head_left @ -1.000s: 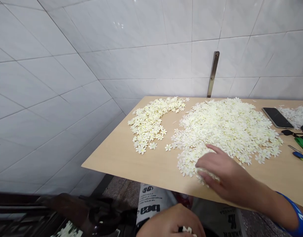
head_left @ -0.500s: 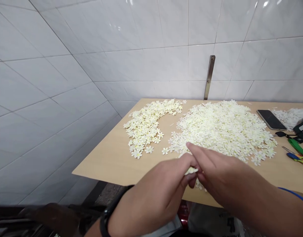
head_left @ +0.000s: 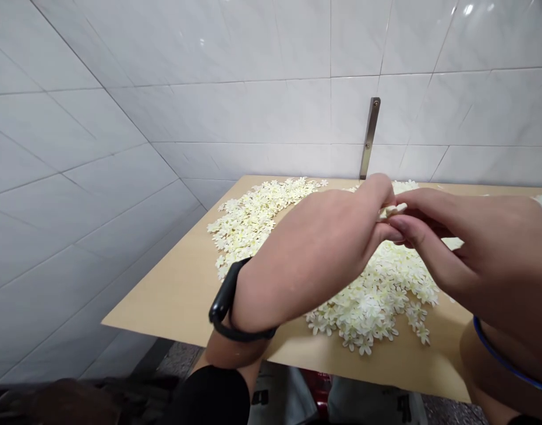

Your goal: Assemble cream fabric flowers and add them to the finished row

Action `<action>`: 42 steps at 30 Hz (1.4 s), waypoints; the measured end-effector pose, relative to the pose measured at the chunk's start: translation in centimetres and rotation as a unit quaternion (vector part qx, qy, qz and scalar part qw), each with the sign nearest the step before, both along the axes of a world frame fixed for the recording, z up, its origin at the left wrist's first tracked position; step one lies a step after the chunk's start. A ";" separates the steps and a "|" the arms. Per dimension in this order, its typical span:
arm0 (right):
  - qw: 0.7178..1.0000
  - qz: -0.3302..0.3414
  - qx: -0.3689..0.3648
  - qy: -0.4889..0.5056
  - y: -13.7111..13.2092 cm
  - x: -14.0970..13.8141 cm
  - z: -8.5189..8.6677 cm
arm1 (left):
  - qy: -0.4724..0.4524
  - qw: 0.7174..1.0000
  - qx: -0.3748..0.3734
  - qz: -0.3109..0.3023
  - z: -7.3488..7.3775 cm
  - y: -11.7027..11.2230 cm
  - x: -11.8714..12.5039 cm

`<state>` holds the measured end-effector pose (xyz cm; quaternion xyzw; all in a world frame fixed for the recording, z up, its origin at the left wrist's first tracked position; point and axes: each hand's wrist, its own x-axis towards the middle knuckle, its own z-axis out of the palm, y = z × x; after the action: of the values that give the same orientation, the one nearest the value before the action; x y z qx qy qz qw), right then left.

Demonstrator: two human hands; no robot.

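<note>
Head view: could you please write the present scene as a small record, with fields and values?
Left hand: at the held flowers, black wristband on wrist
Right hand: fingertips meeting the left's at these flowers
Held count: cannot tell
Left flower pile: on the table, partly covered by left hand
Right flower pile: same table, partly hidden by both hands
Background: metal bracket on tiled wall

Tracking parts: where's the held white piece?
In the head view, the piece is right of centre, between left hand and right hand, lower-right of the metal strip.
</note>
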<state>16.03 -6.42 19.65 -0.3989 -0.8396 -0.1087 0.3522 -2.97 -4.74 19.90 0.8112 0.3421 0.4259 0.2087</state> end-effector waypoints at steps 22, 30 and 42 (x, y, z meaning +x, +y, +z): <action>0.990 0.061 -0.118 0.039 1.8 0.4 0.4 | 0.036 0.986 -0.056 -0.152 0.1 3.2 -1.7; 0.995 0.054 -0.048 0.062 2.4 0.0 -0.4 | 0.021 0.993 0.002 -0.119 -0.1 3.1 -1.7; 0.989 0.015 0.147 -0.025 3.9 0.7 -1.3 | 0.007 0.995 0.037 -0.096 -0.5 4.2 -1.7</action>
<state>16.73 -2.53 18.32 -0.3275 -0.8289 -0.2361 0.3873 -4.63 -0.55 19.39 0.8503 0.2478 0.4109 0.2163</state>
